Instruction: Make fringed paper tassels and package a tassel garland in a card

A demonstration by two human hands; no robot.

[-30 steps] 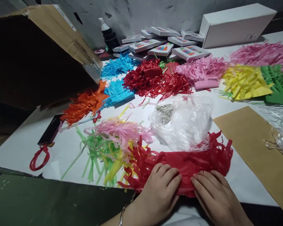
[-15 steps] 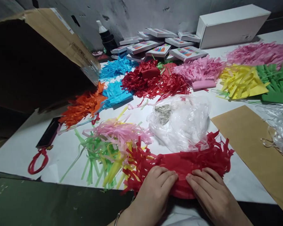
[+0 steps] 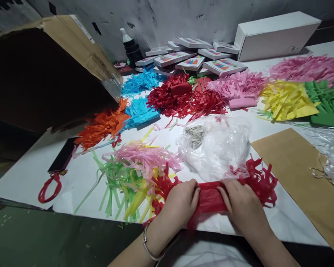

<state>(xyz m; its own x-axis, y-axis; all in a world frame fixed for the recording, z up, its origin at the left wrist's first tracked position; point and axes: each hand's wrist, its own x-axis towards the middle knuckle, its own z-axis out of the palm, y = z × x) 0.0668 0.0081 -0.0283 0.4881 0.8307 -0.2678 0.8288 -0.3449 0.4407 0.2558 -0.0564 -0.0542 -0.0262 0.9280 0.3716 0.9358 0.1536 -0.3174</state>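
Observation:
A red fringed tissue paper [image 3: 211,200] lies at the front of the white table, its cut strips sticking out on both sides. My left hand [image 3: 180,198] grips its uncut middle with curled fingers, and my right hand [image 3: 241,202] holds the same band a short way to the right. Between them the far edge of the paper is folded over. Just beyond it rests a clear plastic bag [image 3: 222,148] with a greyish wad inside. Left of my left hand lies a loose heap of pink [image 3: 147,155], green [image 3: 111,189] and yellow strips.
A big open cardboard box [image 3: 80,55] leans in at the left, near a phone [image 3: 62,155] with a red cord. Fringed paper bundles [image 3: 169,92] in several colours line the back, before small boxes [image 3: 192,63] and a white box [image 3: 275,37]. Brown paper [image 3: 295,174] lies at right.
Both hands have moved away from me, from lying flat on the red paper to gripping its far edge. The red middle band now looks narrower and folded.

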